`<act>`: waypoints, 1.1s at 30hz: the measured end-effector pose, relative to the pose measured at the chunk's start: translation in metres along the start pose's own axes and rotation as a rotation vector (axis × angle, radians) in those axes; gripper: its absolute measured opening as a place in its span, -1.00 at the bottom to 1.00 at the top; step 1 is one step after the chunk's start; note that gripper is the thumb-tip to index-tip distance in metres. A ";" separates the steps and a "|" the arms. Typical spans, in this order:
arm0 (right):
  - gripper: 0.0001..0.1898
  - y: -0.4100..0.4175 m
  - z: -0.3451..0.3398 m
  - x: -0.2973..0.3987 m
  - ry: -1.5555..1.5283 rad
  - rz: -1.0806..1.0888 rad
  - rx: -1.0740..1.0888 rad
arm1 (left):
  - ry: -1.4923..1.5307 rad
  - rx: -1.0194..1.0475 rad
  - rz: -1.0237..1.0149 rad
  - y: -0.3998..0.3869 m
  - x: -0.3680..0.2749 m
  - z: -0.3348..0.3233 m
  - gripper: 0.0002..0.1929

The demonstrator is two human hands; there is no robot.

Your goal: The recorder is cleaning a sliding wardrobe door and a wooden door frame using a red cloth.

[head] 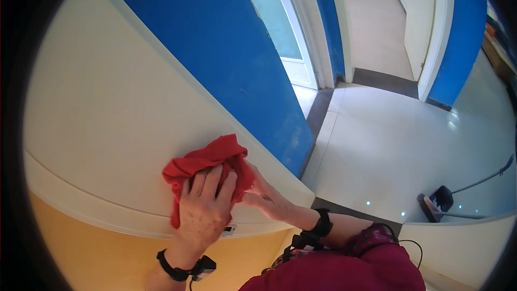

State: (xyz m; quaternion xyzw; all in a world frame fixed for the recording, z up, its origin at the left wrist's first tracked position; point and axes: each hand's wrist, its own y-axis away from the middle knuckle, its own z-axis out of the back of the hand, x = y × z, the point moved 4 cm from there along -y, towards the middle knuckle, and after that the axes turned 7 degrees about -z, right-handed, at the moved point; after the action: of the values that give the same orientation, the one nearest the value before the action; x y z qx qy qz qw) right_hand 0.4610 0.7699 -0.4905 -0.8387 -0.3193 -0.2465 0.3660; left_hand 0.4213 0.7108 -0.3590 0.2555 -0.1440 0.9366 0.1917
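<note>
A crumpled red cloth (218, 151) lies against the broad face of a white door (109, 101), close to its edge. My left hand (206, 206) presses on the cloth, fingers spread and bent into its folds. From the right side my right hand (264, 198) holds the same cloth; its thumb shows in front, while the other fingers are partly hidden behind the fabric. Just below the cloth, a small metal latch plate (229, 230) is set into the door's edge. Black straps with small devices circle both wrists.
A blue wall (218, 52) runs beside the white panel. Beyond the pale tiled floor (375, 141), a white door (420, 20) stands open in a doorway. A broom (429, 208) and a black dustpan (443, 198) rest at right. A thin cable (418, 246) hangs near my clothing.
</note>
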 end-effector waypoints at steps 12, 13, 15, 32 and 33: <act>-0.50 -0.028 -0.002 0.037 0.098 0.122 -0.208 | 0.098 -0.230 0.106 0.075 -0.005 0.045 -0.57; -0.50 -0.034 -0.009 0.051 0.289 0.258 -0.232 | -0.088 -0.256 0.115 0.087 0.001 0.059 -0.59; -0.49 -0.047 -0.021 0.080 0.471 0.482 -0.231 | -0.464 -0.349 0.203 0.099 0.019 0.073 -0.62; -0.48 0.035 0.147 -0.104 0.988 0.011 -0.967 | -0.742 -0.426 0.343 0.100 0.061 0.051 -0.65; -0.48 0.034 0.144 -0.102 0.982 0.016 -0.980 | -0.728 -0.451 0.346 0.101 0.062 0.051 -0.64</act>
State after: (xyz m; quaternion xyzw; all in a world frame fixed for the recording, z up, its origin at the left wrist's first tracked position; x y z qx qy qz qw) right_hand 0.4430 0.8271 -0.6600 -0.7011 0.0376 -0.7104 0.0489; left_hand 0.3502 0.6198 -0.3010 0.4920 -0.4429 0.7492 0.0202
